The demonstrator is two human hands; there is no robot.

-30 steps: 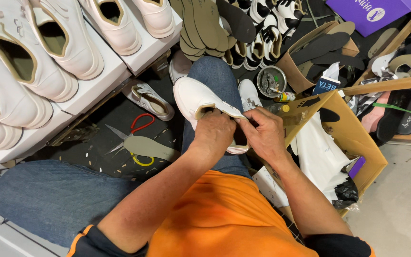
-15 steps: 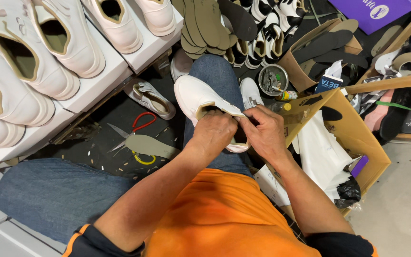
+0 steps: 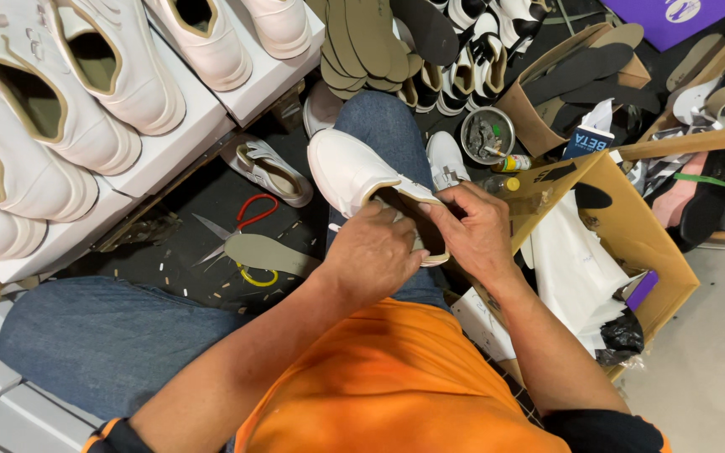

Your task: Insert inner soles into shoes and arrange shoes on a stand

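Both hands are on a white sneaker that rests on the person's knee in blue jeans, toe pointing away. The left hand is closed over the heel end, fingers curled around the collar. The right hand pinches the far rim of the opening, thumb and fingers pressed on the edge, with a dark insole showing inside the shoe. On the dark floor to the left lie red-handled scissors and a loose olive insole, close together. More white sneakers sit on white boxes at upper left. An open cardboard box stands just right of the hands.
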